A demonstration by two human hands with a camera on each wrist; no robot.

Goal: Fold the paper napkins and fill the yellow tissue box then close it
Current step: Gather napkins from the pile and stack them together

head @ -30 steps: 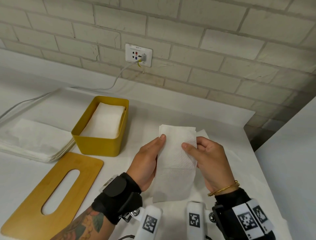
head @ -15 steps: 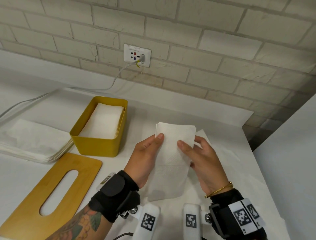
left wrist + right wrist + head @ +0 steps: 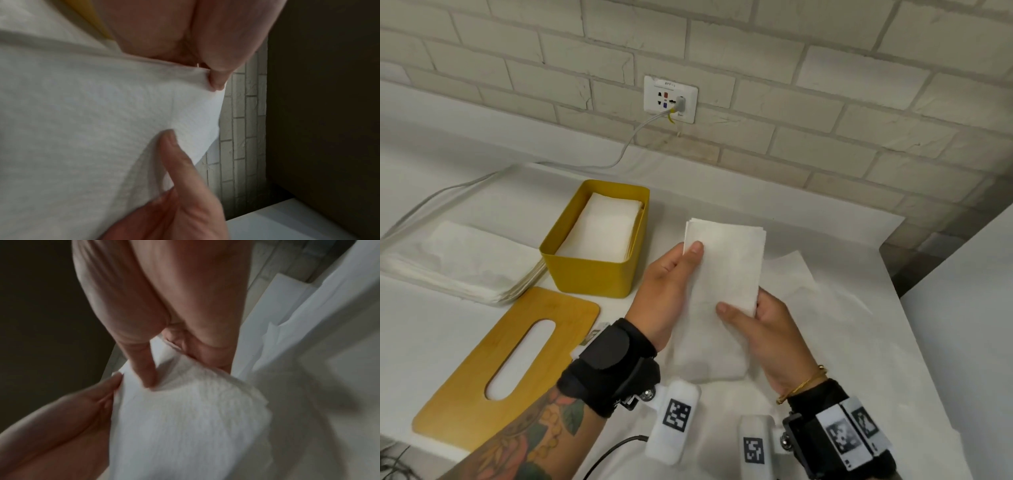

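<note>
A folded white paper napkin (image 3: 726,270) is held up above the table between both hands. My left hand (image 3: 671,284) pinches its upper left edge, thumb on top. My right hand (image 3: 753,322) pinches its lower right side, thumb across the front. In the left wrist view the napkin (image 3: 92,121) fills the frame, with a thumb pressing on it. In the right wrist view the fingers curl round the napkin (image 3: 185,410). The yellow tissue box (image 3: 592,270) stands open to the left with folded napkins (image 3: 606,229) inside. Its wooden slotted lid (image 3: 482,377) lies flat in front of it.
A stack of unfolded napkins (image 3: 458,260) lies at the far left beside the box. A loose unfolded napkin (image 3: 808,291) lies on the table under my hands. A wall socket (image 3: 670,98) with a cable is behind. The table's right edge (image 3: 914,329) drops off.
The napkin has moved slightly left and up. My right hand has slid down from its upper right side to its lower right side. The left hand keeps its grip.
</note>
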